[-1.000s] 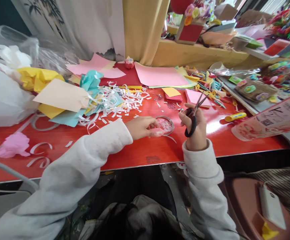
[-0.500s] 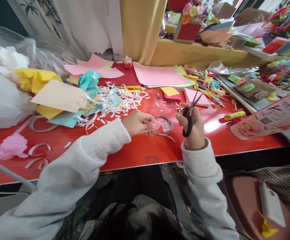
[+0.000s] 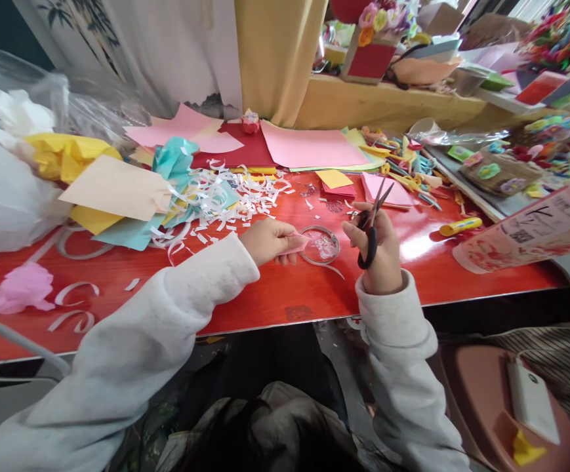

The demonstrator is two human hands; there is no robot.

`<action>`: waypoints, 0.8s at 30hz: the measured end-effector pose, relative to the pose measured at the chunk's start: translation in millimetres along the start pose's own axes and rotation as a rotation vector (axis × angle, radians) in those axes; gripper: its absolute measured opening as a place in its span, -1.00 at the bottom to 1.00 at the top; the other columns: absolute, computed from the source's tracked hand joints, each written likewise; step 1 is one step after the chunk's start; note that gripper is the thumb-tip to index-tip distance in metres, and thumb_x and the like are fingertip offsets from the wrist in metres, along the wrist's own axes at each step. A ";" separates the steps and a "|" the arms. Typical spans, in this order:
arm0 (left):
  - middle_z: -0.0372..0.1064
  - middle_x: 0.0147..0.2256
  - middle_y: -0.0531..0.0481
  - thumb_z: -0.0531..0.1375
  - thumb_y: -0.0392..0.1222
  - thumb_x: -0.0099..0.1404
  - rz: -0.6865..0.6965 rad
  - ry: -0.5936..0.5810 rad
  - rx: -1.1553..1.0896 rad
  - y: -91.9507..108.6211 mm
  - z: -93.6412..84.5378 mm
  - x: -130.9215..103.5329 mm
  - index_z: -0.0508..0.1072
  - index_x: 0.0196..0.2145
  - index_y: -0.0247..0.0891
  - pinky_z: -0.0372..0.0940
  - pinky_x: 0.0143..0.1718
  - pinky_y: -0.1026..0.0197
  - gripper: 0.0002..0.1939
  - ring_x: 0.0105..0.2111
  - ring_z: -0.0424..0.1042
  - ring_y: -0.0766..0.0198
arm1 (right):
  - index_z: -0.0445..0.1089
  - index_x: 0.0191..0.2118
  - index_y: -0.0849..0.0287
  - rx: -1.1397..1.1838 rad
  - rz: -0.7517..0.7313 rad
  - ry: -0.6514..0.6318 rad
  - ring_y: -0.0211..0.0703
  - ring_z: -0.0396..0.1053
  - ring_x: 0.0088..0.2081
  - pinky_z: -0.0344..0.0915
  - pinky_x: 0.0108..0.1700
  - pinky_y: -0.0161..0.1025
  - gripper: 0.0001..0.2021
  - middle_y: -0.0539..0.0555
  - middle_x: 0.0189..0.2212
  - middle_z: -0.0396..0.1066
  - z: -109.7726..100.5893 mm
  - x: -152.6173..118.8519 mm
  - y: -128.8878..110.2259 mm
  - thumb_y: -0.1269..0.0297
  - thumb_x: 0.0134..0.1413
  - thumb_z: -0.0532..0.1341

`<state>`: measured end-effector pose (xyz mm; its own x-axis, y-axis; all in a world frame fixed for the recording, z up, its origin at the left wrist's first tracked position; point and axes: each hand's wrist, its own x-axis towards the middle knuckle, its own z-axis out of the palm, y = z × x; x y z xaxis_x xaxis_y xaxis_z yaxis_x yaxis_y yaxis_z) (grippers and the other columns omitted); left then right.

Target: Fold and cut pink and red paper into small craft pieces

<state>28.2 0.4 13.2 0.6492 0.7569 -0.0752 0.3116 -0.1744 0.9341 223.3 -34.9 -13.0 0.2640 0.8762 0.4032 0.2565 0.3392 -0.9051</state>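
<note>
My left hand (image 3: 269,241) pinches a small piece of pink paper (image 3: 296,243) between thumb and fingers, over the red table (image 3: 255,298). Just right of it lies a round clear dish (image 3: 320,245) with pale bits inside; the paper's tip reaches its left rim. In my right hand (image 3: 381,252) are black-handled scissors (image 3: 374,226), closed around by the fingers, with the blades pointing up and slightly parted. The scissors stand apart from the pink paper. A thin white paper strip (image 3: 332,269) curls below the dish.
Shredded white paper strips (image 3: 235,196) pile at left centre, beside coloured paper sheets (image 3: 117,190). Pink sheets (image 3: 314,145) lie at the back. A tilted printed cup (image 3: 525,229) and a yellow tube (image 3: 460,227) are on the right. A pink crumpled paper (image 3: 23,287) sits front left.
The pink paper has turned in my left hand, and its tip has drawn back a little left from the dish. My right hand with the scissors has barely shifted.
</note>
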 end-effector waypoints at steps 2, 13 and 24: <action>0.31 -0.59 0.05 0.14 -0.01 0.17 0.017 0.030 -0.078 3.2 0.1 -0.6 0.37 -0.51 -0.36 0.18 -0.54 0.35 -0.68 -0.62 0.25 0.47 | 0.26 -0.17 0.06 0.002 -0.001 0.001 -0.32 0.20 -0.46 0.23 -0.39 -0.29 -0.62 -0.06 -0.48 0.16 0.2 -0.1 -0.4 0.19 -0.19 0.29; 0.39 -0.49 -0.10 -0.26 0.32 0.20 -0.048 -0.029 -0.293 6.0 -1.1 0.5 0.40 -0.39 -0.34 0.27 -0.38 0.27 -0.29 -0.45 0.36 0.33 | 0.25 -0.16 0.07 -0.015 0.006 -0.011 -0.31 0.20 -0.47 0.25 -0.36 -0.25 -0.59 -0.06 -0.48 0.16 0.6 -1.0 -2.6 0.15 -0.19 0.29; 0.40 -0.33 -0.02 0.21 -0.14 0.07 -0.048 -0.213 0.162 -5.6 -3.8 0.0 0.37 -0.32 -0.32 0.24 -0.23 0.22 -0.77 -0.30 0.38 0.30 | 0.11 -0.08 0.01 -0.098 -0.060 0.039 -0.22 0.26 -0.36 0.28 -0.33 -0.20 -0.53 0.00 -0.40 0.18 -3.6 2.9 5.5 0.06 -0.14 0.24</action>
<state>23.8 3.7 9.3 0.7572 0.6199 -0.2059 0.4413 -0.2531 0.8609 228.8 -31.7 -16.3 0.2805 0.8409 0.4629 0.3623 0.3538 -0.8623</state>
